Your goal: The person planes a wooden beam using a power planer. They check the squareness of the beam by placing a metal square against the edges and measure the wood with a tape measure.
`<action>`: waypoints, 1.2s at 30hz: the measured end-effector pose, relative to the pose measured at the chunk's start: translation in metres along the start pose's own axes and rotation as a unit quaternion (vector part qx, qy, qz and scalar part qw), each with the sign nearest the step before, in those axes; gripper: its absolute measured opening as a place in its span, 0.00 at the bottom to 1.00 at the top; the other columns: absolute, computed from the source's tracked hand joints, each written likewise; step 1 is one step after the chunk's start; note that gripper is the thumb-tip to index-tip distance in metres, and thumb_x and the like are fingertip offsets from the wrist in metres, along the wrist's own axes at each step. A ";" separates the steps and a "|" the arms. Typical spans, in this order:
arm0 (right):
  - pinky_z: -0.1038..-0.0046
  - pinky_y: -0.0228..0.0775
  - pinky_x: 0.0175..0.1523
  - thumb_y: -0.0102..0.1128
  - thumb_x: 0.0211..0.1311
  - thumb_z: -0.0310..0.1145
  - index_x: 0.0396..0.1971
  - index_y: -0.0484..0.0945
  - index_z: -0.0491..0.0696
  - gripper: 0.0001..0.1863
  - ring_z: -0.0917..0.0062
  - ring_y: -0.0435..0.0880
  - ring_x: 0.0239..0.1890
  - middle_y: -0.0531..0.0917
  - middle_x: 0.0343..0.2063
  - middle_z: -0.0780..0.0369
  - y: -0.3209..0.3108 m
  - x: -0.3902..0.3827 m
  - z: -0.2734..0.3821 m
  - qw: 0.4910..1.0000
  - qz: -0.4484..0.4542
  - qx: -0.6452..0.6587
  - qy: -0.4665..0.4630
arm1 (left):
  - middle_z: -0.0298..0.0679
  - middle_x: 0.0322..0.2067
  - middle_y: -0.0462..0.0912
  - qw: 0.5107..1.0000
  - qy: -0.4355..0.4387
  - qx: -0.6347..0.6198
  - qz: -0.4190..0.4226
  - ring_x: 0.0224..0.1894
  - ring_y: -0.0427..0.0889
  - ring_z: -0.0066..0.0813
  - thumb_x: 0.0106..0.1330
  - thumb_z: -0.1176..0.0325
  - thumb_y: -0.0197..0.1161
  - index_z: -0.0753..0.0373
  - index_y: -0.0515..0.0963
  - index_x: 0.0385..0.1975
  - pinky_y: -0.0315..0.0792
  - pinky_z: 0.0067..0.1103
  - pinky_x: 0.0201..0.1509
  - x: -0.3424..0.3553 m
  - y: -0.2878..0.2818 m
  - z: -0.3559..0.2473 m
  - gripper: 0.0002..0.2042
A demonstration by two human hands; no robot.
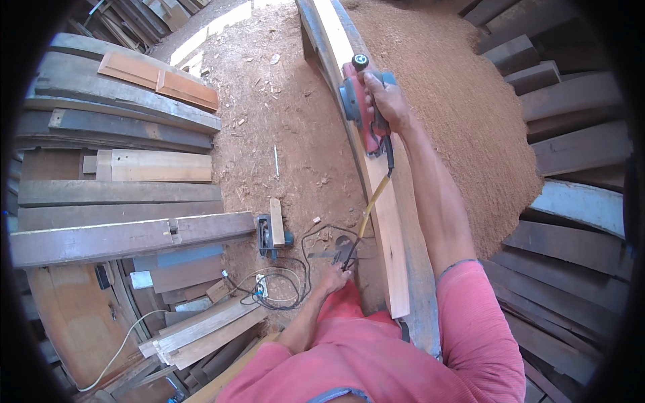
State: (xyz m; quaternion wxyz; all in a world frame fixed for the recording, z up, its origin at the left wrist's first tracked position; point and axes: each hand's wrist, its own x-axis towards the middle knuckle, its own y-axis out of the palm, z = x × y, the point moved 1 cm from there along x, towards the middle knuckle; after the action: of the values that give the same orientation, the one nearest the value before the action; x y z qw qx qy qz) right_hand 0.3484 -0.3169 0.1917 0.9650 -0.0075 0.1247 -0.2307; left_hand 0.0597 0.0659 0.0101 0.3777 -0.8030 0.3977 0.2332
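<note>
My right hand is wrapped round the handle of a red and blue-grey electric planer. The planer rests on a long pale board, toward its far part. That board lies lengthwise on a narrow weathered bench running away from me. From the planer's back a power cord, yellow along one stretch, drops left of the board to my left hand. The left fingers are closed on the cord beside my red clothing, low and left of the bench.
Sawdust is heaped right of the bench. On the floor at left sits a circular saw with a wood offcut on it, near tangled black cable. Stacked planks line the left side, and more timber the right.
</note>
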 end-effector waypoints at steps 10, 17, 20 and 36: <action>0.73 0.65 0.25 0.54 0.72 0.44 0.38 0.79 0.45 0.16 0.84 0.73 0.19 0.76 0.19 0.67 -0.044 -0.339 -0.049 0.995 0.038 -0.080 0.055 | 0.50 0.30 0.86 0.988 -0.083 0.005 0.128 0.35 0.85 0.49 0.58 0.61 0.65 0.61 0.85 0.32 0.77 0.38 0.43 -0.078 0.055 0.020 0.10; 0.72 0.68 0.25 0.55 0.68 0.52 0.30 0.73 0.44 0.23 0.81 0.74 0.20 0.73 0.16 0.65 -0.071 -0.555 -0.122 0.994 0.000 -0.045 0.096 | 0.51 0.35 0.85 0.969 0.093 0.204 0.107 0.42 0.83 0.53 0.52 0.68 0.64 0.59 0.85 0.32 0.77 0.41 0.49 -0.125 0.114 0.047 0.09; 0.74 0.68 0.22 0.54 0.69 0.53 0.26 0.72 0.46 0.24 0.83 0.74 0.17 0.72 0.15 0.68 -0.063 -0.544 -0.113 0.995 -0.023 -0.018 0.100 | 0.52 0.36 0.85 0.979 0.055 0.159 0.114 0.43 0.83 0.54 0.53 0.67 0.65 0.59 0.85 0.33 0.77 0.41 0.49 -0.116 0.113 0.055 0.09; 0.73 0.70 0.25 0.55 0.70 0.55 0.28 0.78 0.43 0.27 0.81 0.77 0.17 0.78 0.16 0.66 -0.013 -0.202 -0.010 0.997 -0.024 -0.061 0.029 | 0.50 0.33 0.86 0.997 0.009 -0.083 -0.004 0.36 0.85 0.41 0.61 0.64 0.65 0.63 0.84 0.42 0.77 0.33 0.44 -0.032 0.027 0.004 0.13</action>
State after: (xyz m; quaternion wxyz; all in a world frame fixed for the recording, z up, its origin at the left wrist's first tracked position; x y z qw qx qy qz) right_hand 0.1659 -0.2374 0.2307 0.9529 -0.0629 0.1664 -0.2458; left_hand 0.0194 0.0736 0.0178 0.3072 -0.8350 0.3777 0.2564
